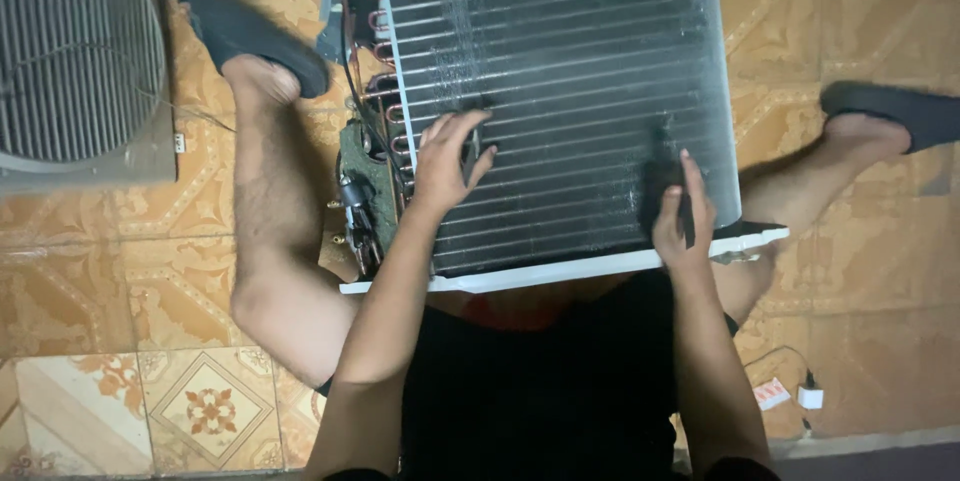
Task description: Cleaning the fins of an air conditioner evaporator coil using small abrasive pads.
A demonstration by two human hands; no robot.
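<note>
A large air-conditioner condenser coil (pixel 570 51) with grey fins and copper bends on its left side lies flat in front of me, between my legs. My left hand (pixel 447 159) rests on the fins near the coil's left side, fingers spread, with a thin dark tool under the fingers. My right hand (pixel 683 218) is near the coil's lower right corner and grips a dark brush-like tool pressed against the fins. The coil's white bottom rail (pixel 560 271) lies across my lap.
A grey fan grille cover (pixel 75 51) lies on the tiled floor at the upper left. My feet in dark slippers (pixel 250 36) (pixel 895 111) flank the coil. A small white plug and cable (pixel 808 396) and a red-white packet lie at lower right.
</note>
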